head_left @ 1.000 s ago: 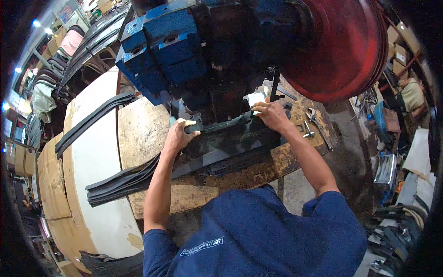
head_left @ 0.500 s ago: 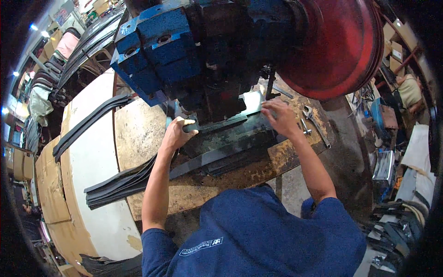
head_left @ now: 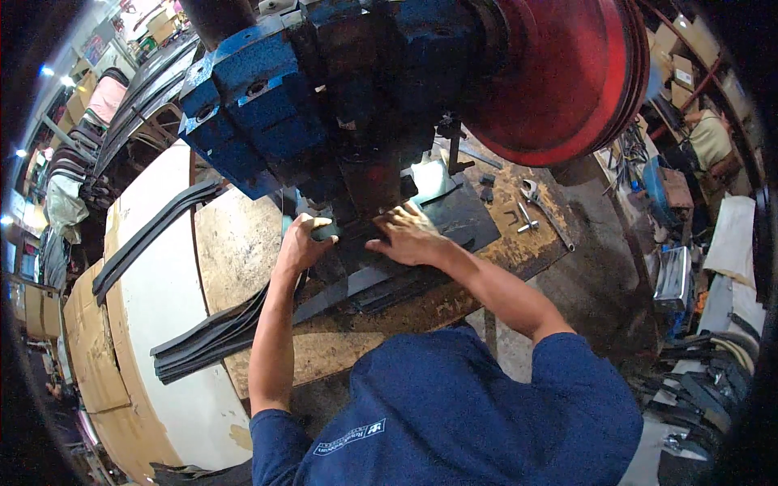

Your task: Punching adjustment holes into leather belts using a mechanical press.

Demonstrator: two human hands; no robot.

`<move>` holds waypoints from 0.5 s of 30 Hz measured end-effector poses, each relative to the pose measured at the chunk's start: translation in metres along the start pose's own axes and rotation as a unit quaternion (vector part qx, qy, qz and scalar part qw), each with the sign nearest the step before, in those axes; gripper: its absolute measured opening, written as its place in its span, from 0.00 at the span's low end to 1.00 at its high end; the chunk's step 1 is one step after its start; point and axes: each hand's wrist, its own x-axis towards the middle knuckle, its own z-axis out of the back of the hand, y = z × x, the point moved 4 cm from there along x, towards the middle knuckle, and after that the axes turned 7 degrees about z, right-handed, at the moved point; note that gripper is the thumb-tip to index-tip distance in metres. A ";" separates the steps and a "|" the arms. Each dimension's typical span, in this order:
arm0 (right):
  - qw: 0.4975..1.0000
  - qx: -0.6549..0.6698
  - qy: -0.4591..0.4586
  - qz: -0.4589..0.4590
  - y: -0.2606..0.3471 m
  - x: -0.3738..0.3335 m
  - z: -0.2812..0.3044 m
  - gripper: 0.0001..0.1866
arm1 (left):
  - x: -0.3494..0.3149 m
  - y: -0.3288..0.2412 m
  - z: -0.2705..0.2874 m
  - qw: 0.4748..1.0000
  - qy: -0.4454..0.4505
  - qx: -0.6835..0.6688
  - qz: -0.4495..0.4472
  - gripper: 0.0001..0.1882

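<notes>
Under the head of a blue power press (head_left: pixel 271 101), my left hand (head_left: pixel 304 243) is closed, a dark flat piece (head_left: pixel 325 232) pinched between thumb and forefinger. Something pale yellow covers that forefinger. My right hand (head_left: pixel 412 236) reaches in from the right, fingers apart and resting on the dark surface of the press bed (head_left: pixel 463 220), close to the ram. Whatever lies beneath its fingertips is hidden. Beside my left wrist, a stack of long black strips (head_left: pixel 215 340) fans out across the worktable.
A large red flywheel (head_left: pixel 547 81) juts out at the upper right. An adjustable wrench (head_left: pixel 549 212) and a T-shaped metal tool (head_left: pixel 527 217) lie right of the bed. More black strips (head_left: pixel 158 235) rest on the white board (head_left: pixel 166 300) at left.
My right hand has moved left from the bed's right side to beside the ram. My left hand keeps its grip near the same spot. The view has shifted slightly.
</notes>
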 end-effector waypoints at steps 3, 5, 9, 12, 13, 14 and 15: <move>0.989 -0.067 -0.106 -0.077 -0.034 -0.025 0.001 0.42 | 0.001 0.000 -0.001 1.000 -0.002 -0.006 -0.006 0.22; 0.980 -0.076 -0.162 -0.091 -0.061 -0.040 -0.004 0.40 | 0.000 0.000 0.001 1.000 -0.013 -0.010 -0.015 0.22; 0.914 0.211 -0.297 -0.179 -0.106 -0.078 0.016 0.35 | -0.002 -0.001 0.000 0.999 -0.028 -0.015 -0.034 0.22; 0.850 0.338 -0.366 -0.169 -0.132 -0.088 0.023 0.37 | -0.002 0.001 0.002 0.997 -0.047 -0.012 -0.061 0.21; 0.843 0.283 -0.434 -0.143 -0.138 -0.089 0.028 0.39 | 0.000 0.000 0.000 0.998 -0.035 -0.011 -0.047 0.21; 0.843 0.284 -0.433 -0.142 -0.145 -0.078 0.028 0.39 | 0.001 0.000 0.000 0.999 -0.023 -0.010 -0.034 0.21; 0.827 0.338 -0.437 -0.105 -0.153 -0.064 0.026 0.42 | 0.003 0.000 -0.002 0.999 -0.018 -0.016 -0.029 0.21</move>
